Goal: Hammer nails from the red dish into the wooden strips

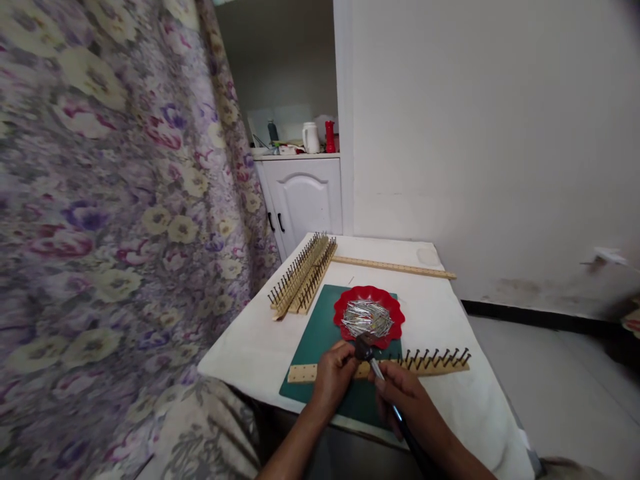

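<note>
In my right hand (pixel 403 395) is a hammer (pixel 377 369) with a dark head and a shiny shaft, its head over the wooden strip (pixel 303 373). My left hand (pixel 334 373) rests on that strip with fingertips pinched together just beside the hammer head; what they hold, if anything, is hidden. Dark nails (pixel 436 359) stand up from the strip's right part, while its left end shows small holes. Beneath lies a green mat (pixel 320 327). A red scalloped dish (pixel 341 313) full of loose silvery nails sits just beyond the hammer.
Strips studded with upright nails (pixel 305 275) lie at the table's back left. A bare wooden strip (pixel 395 267) crosses the far side of the white-covered table (pixel 250 363). A floral curtain (pixel 125 233) hangs at left; a white cabinet (pixel 307 197) and wall stand behind.
</note>
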### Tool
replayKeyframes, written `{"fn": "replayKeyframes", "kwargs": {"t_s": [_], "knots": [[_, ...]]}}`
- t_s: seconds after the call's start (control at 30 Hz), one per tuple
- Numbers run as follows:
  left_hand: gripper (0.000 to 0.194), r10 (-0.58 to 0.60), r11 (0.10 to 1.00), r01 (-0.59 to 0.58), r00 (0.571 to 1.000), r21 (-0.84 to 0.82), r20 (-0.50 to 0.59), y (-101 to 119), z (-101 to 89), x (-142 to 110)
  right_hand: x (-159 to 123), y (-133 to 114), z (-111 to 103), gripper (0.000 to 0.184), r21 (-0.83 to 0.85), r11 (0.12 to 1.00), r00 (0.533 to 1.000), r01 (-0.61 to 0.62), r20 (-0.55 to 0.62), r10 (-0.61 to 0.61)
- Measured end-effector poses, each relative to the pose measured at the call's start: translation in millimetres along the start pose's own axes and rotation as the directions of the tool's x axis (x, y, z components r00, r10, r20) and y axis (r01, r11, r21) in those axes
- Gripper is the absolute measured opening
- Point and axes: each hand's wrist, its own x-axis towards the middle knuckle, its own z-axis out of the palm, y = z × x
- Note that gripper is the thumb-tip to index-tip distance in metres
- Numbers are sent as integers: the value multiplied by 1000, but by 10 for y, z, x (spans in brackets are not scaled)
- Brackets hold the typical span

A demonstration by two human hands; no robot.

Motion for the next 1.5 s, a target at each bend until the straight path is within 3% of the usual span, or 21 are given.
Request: {"fn": "replayKeyframes", "kwargs": {"t_s": [0.27,0.63,0.8,0.93,1.07,1.2,1.37,1.5], "knots": [[17,-6,1000,5,1000,20,15,-8,3,-9,15,84,-26,29,-24,1000,1000,20,6,-20],[17,-11,999,11,1000,33,5,-22,10,-12,-32,18,10,29,-18,1000,1000,-4,3,5],[10,-11,998,9,999,55,42,28,-52,-18,-106,29,-103,33,14,1000,999,18,-40,-17],[14,26,995,-30,999,97,37,67,-177,10,-156,25,-234,33,15,999,994,39,-101,-37],[19,108,966,-118,993,229,56,121,-344,214,-186,-35,-280,31,35,998,991,54,-121,-49],[20,71,854,-171,974,491,216,185,-428,620,-198,-99,-264,30,43,997,990,57,-134,-51],[14,-51,770,-145,957,621,286,122,-319,1042,-189,-85,-269,30,58,996,991,62,-124,-55],[12,-84,747,-154,943,646,322,31,-190,1101,-177,-58,-293,28,65,995,991,72,-120,-64]]}}
